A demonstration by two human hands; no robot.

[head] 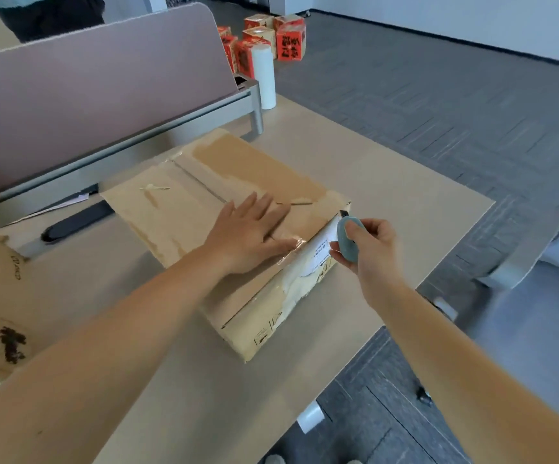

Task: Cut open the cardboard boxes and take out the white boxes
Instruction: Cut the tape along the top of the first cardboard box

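The cardboard box (238,209) at the desk's right edge is matt brown cardboard, its top patchy where paper has torn away, with glossy clear tape (291,249) wrinkled over the near edge and a white paper label (321,249). The box cutter (346,241) has a smooth, pale blue-green plastic shell. The desk (405,202) is a smooth, matt, pale wood-look surface with a brushed grey metal rail (171,128) under a matt fabric-like partition (87,85).

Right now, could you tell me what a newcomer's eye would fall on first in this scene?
The flat cardboard box in the middle of the desk, with the left hand pressed flat on its taped top. At its right edge the right hand grips a blue-grey box cutter, blade at the box's top edge. Further back, red printed boxes stand on the grey floor.
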